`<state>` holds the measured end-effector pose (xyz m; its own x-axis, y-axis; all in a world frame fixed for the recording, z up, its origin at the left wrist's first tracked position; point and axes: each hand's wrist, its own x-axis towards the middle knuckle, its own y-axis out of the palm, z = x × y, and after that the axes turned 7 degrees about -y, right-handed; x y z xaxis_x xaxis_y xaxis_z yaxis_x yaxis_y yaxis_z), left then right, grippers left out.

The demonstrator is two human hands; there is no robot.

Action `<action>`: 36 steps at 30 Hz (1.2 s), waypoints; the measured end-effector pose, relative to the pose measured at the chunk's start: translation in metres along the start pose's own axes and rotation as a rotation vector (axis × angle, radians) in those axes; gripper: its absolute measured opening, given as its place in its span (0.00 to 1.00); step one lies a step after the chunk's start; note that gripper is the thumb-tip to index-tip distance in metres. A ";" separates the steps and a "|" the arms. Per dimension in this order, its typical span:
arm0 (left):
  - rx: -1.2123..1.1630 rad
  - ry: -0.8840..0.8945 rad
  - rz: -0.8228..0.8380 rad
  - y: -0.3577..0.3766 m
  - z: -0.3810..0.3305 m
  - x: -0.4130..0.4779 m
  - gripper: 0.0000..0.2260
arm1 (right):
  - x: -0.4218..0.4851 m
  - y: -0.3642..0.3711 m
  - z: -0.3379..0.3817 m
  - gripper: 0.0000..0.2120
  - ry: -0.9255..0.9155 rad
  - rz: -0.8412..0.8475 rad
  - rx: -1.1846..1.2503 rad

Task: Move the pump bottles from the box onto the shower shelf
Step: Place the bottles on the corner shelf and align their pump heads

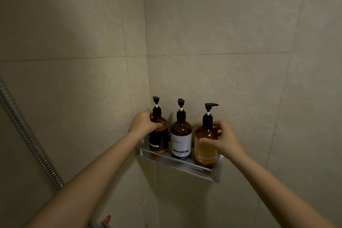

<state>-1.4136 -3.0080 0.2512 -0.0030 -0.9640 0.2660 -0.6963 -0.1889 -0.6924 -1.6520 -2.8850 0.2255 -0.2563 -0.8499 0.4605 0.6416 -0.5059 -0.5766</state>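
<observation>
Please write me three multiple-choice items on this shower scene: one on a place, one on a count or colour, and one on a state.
1. Where does the white-labelled bottle stand on the shelf?
A. at the left end
B. in the middle
C. at the right end

2. How many pump bottles are on the shelf?
A. two
B. three
C. four

3. What is the left hand doing?
A. hanging free of everything
B. pressing a pump head
C. gripping the black-labelled bottle at its shoulder

Answers:
1 B, since it stands between the black-labelled bottle and the yellow-labelled bottle.
2 B, since three pump heads rise in a row above the shelf.
3 C, since its fingers wrap the bottle's upper body, while the right hand holds the yellow-labelled one.
</observation>
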 end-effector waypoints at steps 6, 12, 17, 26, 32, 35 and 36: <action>0.064 -0.012 0.058 -0.002 -0.008 0.004 0.13 | 0.000 0.000 0.001 0.30 -0.006 -0.002 -0.012; 0.014 -0.059 0.074 -0.004 -0.006 0.008 0.13 | 0.000 0.000 -0.001 0.29 -0.005 -0.004 -0.018; 0.011 -0.008 0.009 -0.004 -0.003 0.006 0.16 | 0.000 0.001 -0.001 0.30 0.003 -0.005 -0.006; -0.002 0.038 -0.074 0.004 0.000 -0.005 0.23 | -0.003 -0.003 0.005 0.31 0.012 -0.001 0.010; -0.306 0.182 -0.218 0.032 -0.011 -0.061 0.24 | -0.003 -0.003 0.007 0.31 0.023 0.001 -0.006; -0.302 0.229 -0.110 0.049 -0.020 -0.072 0.29 | -0.003 -0.002 0.007 0.31 0.021 -0.001 -0.008; -0.297 0.236 -0.099 0.052 -0.022 -0.072 0.30 | -0.003 -0.002 0.007 0.31 0.020 -0.001 -0.012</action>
<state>-1.4654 -2.9442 0.2107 -0.0658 -0.8677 0.4927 -0.8787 -0.1836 -0.4407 -1.6475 -2.8801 0.2299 -0.2713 -0.8523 0.4472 0.6329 -0.5080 -0.5843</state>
